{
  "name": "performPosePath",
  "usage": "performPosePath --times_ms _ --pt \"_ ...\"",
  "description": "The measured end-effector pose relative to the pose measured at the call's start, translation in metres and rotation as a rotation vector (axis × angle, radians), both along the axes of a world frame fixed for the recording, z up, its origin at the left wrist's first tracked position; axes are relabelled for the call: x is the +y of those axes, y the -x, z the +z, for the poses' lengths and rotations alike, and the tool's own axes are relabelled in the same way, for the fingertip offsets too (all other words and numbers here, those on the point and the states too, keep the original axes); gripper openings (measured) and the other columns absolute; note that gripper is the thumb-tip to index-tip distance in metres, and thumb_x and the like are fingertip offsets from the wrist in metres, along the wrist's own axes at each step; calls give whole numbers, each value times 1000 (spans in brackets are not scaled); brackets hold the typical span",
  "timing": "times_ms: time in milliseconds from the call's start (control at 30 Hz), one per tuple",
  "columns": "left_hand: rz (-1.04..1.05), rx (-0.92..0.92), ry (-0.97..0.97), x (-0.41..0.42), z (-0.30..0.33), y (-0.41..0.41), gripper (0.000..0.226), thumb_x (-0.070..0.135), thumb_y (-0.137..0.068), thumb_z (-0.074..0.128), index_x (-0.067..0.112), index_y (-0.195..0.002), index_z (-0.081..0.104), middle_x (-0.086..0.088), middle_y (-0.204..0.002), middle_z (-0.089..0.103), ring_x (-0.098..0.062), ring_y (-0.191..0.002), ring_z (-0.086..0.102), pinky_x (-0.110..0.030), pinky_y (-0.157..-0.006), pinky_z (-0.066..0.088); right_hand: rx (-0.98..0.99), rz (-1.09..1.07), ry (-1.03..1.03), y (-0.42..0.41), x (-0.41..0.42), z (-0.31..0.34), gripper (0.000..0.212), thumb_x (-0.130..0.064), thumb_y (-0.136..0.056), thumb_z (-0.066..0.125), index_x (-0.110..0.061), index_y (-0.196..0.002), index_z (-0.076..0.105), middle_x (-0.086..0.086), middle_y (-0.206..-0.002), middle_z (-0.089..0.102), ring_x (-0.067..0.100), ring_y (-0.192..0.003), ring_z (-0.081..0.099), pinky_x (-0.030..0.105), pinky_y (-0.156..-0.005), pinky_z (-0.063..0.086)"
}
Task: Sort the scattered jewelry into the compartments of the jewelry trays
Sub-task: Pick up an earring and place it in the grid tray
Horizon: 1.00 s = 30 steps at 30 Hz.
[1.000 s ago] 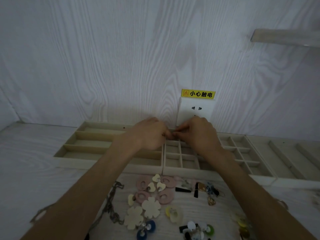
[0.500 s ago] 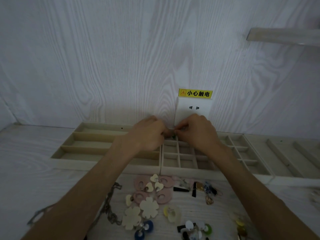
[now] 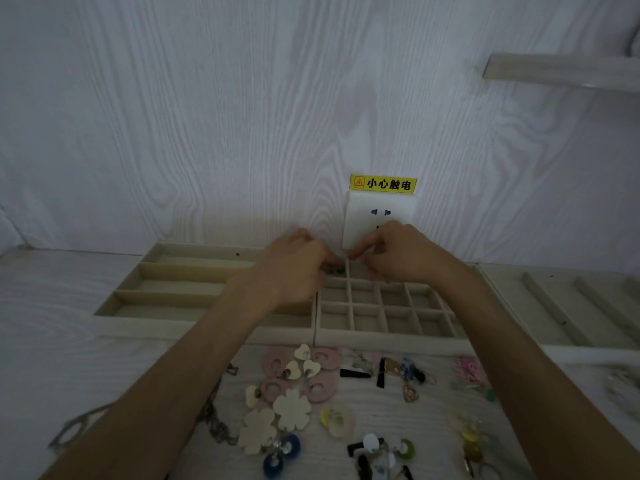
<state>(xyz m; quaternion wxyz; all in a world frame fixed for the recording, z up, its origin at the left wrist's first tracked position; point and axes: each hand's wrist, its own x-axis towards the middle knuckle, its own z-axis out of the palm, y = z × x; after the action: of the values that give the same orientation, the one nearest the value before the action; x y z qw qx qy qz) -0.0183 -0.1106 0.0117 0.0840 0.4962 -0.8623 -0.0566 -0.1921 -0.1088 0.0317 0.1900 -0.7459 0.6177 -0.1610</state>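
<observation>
Judging from the head view, the only one given, little of the sorting is seen to be done: the compartments of the grid tray [image 3: 388, 306] that can be seen appear bare, as do the long slots of the slotted tray [image 3: 173, 289] to its left, while most of the scattered jewelry [image 3: 311, 393] is left on the bench [image 3: 52, 323] just in front of the grid tray, pink rings, cream flowers and hearts, dark bars and a chain among them. Both hands are held over the far left corner of the grid tray, fingertips nearly meeting. A small greenish piece [image 3: 337, 270] is glimpsed between them, at the fingertips of the left hand [image 3: 294, 268], above a far-row compartment. The fingers of the right hand [image 3: 398, 254] are curled in a narrow pinch beside it. Whether either grip truly holds the piece cannot be told, since the knuckles hide the contact.
</observation>
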Motion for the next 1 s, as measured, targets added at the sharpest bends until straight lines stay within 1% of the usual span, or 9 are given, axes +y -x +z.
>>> performPosePath --times_ms 100,167,333,467,600,700,767,900,1000 --pt "31 61 -19 4 8 -2 41 18 -92 46 34 -130 54 2 -133 54 -18 -124 45 -33 -97 41 -64 6 8 4 0 10 22 -13 -88 55 -27 -91 71 -9 -61 61 -4 -47 54 9 -53 38" --pt "64 125 -20 12 16 -3 38 23 -92 48 32 -128 55 5 -131 56 -17 -120 50 -31 -96 41 -91 28 -4 8 4 18 20 -12 -88 55 -20 -95 73 -7 -61 62 -6 -43 52 5 -48 37" --pt "68 262 -42 41 24 -11 33 16 -92 51 33 -118 62 14 -120 60 -7 -105 58 -29 -92 45 -159 162 -64 18 29 40 21 -10 -92 54 -14 -103 71 -1 -67 64 4 -51 54 7 -48 38" --pt "-72 285 -123 72 26 -9 28 18 -91 56 36 -111 65 20 -106 63 1 -90 59 -21 -79 44 -115 201 -91 33 64 41 20 -11 -93 54 -13 -104 70 1 -71 65 2 -53 56 10 -52 42" --pt "-276 278 -329 116 25 -9 16 35 -87 63 42 -101 65 30 -87 65 10 -85 58 -10 -69 43 32 260 -246 59 106 35 16 -18 -90 60 -19 -104 68 1 -86 69 15 -73 65 20 -66 53" --pt "-321 227 -424 144 16 0 32 48 -77 69 46 -108 61 29 -102 62 9 -94 53 -11 -81 43 243 277 -338 74 135 25 25 -36 -82 69 -32 -106 62 -9 -99 62 11 -91 61 22 -81 50" --pt "-327 153 -367 154 3 9 37 46 -77 71 43 -112 60 29 -103 59 7 -93 53 -14 -82 44 290 240 -352 79 151 15 40 -43 -76 72 -37 -112 57 -9 -111 55 8 -98 53 19 -81 44" --pt "-256 202 -253 157 -12 18 24 34 -83 69 40 -106 65 24 -101 60 5 -86 56 -17 -76 47 157 188 -228 81 178 -15 74 -62 -67 66 -48 -133 36 -15 -127 33 6 -118 31 29 -102 31" --pt "-189 238 -242 155 -14 18 20 37 -83 68 39 -103 67 21 -103 63 4 -86 58 -20 -76 49 220 210 -9 69 190 -43 69 -68 -72 53 -53 -135 27 -13 -127 30 5 -115 25 27 -98 26"
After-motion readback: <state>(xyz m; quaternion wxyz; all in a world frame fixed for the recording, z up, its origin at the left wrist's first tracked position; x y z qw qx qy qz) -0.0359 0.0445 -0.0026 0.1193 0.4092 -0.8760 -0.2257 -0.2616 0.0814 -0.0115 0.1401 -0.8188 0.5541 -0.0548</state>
